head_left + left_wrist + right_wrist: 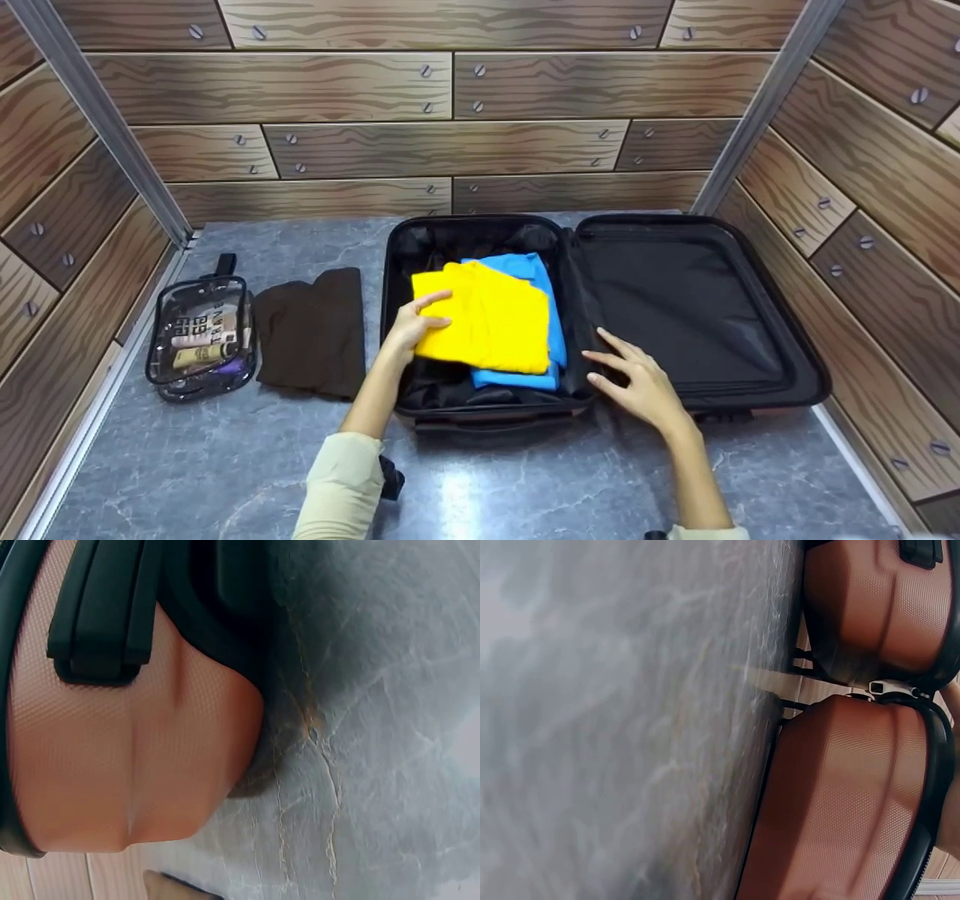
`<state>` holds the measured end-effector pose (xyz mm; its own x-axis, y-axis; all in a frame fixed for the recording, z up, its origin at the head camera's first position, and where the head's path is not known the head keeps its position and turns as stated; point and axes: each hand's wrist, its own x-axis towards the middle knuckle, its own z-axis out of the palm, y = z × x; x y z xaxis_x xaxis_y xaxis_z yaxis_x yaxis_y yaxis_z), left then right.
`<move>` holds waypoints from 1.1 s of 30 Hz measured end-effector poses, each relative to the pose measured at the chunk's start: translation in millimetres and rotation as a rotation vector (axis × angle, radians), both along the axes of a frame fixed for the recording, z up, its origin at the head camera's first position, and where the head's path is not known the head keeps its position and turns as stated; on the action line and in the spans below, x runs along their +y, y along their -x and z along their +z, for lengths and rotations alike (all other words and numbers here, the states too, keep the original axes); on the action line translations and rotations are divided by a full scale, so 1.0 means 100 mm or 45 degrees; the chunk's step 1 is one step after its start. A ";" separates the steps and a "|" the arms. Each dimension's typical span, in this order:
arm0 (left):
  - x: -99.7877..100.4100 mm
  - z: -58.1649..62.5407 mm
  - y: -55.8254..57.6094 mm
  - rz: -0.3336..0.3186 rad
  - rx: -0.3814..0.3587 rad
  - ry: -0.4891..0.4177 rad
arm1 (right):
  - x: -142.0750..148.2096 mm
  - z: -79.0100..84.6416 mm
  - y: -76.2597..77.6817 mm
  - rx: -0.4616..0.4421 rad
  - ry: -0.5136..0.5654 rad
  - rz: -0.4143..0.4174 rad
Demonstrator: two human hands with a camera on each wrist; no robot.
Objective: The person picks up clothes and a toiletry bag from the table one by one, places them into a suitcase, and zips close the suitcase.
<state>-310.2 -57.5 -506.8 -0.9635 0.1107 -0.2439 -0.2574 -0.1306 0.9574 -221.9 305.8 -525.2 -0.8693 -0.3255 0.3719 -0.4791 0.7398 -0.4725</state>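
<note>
A folded yellow garment (487, 319) lies over a folded blue garment (556, 322) in the left half of an open suitcase (491, 409). My left hand (409, 326) is at the yellow garment's left edge, its thumb and a finger extended over the cloth; its other fingers are hidden. With fingers spread, my right hand (637, 379) is beside the hinge line between the two halves, holding nothing. Both wrist views show the suitcase's copper-coloured shell (90, 765) from outside; in the right wrist view, part of a hand (949, 821) appears at the right edge.
Left of the suitcase lies a folded dark brown garment (311, 334). Beside it is a clear toiletry pouch (199, 367) with several tubes inside. The suitcase's other half (682, 315) lies open at right. Wood-patterned panels (450, 150) enclose the grey marbled surface (247, 457).
</note>
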 end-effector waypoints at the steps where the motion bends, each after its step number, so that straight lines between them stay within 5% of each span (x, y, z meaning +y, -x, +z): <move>1: 0.00 0.00 0.00 0.011 -0.031 0.004 | 0.00 0.00 0.00 -0.002 -0.001 -0.001; 14: 0.00 -0.04 -0.02 0.079 -0.119 0.196 | 0.00 -0.01 -0.01 0.004 0.006 0.005; 33: 0.01 -0.07 -0.06 0.128 -0.030 0.428 | 0.00 -0.01 0.01 0.026 -0.001 0.003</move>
<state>-304.7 -56.5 -513.7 -0.9591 -0.0746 -0.2731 -0.2820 0.1649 0.9451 -223.3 306.0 -526.3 -0.8606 -0.3279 0.3896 -0.4907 0.7387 -0.4621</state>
